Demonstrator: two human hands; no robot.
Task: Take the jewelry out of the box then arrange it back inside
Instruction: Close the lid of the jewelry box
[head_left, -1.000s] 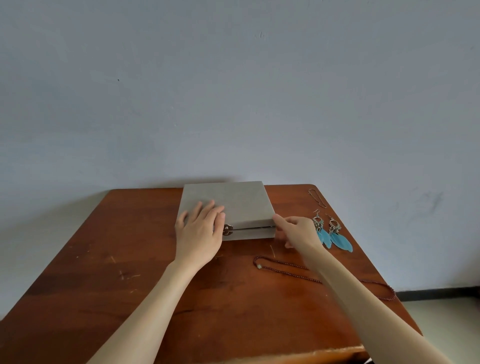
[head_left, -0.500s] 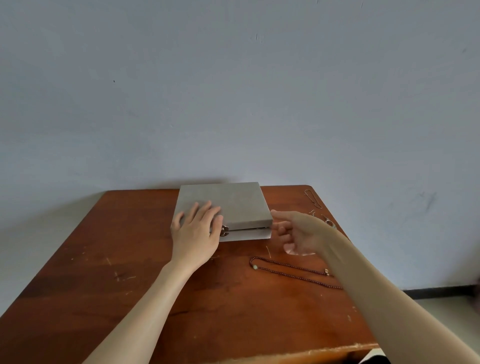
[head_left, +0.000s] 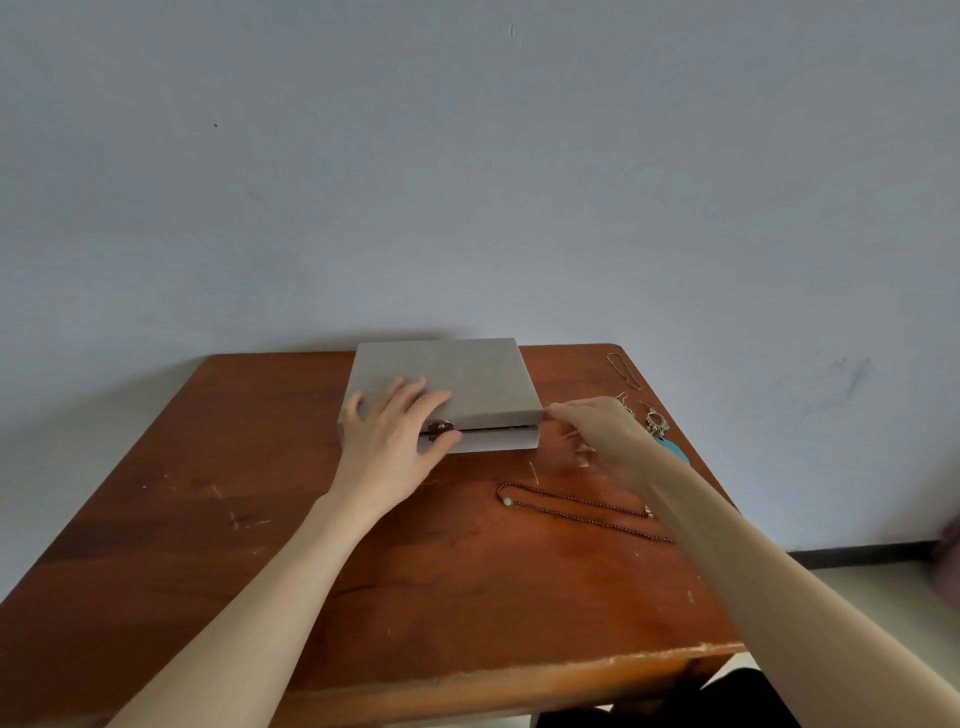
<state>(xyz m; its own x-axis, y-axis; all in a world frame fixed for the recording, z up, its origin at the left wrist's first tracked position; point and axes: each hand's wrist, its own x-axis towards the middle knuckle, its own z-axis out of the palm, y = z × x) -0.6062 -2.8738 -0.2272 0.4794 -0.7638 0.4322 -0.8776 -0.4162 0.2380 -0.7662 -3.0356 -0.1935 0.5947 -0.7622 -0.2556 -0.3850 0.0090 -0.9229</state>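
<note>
A flat grey jewelry box (head_left: 467, 379) lies at the back middle of the wooden table (head_left: 260, 519), its lid down with a thin gap along the front. My left hand (head_left: 395, 441) rests flat on the lid's front left, thumb by the small metal clasp (head_left: 439, 428). My right hand (head_left: 597, 431) is at the box's front right corner, fingertips touching the lid's edge, nothing held. A dark red bead necklace (head_left: 571, 506) lies in front of the right hand. Blue feather earrings (head_left: 660, 426) show partly behind my right hand. A thin chain (head_left: 623, 369) lies at the back right.
A plain pale wall stands directly behind the table. The table's right edge runs close to the earrings and chain. A dark skirting strip (head_left: 857, 551) and pale floor show to the right of the table.
My right hand drew back from the box corner toward the earrings, then returned to the lid's front right corner. The left hand stayed on the lid.
</note>
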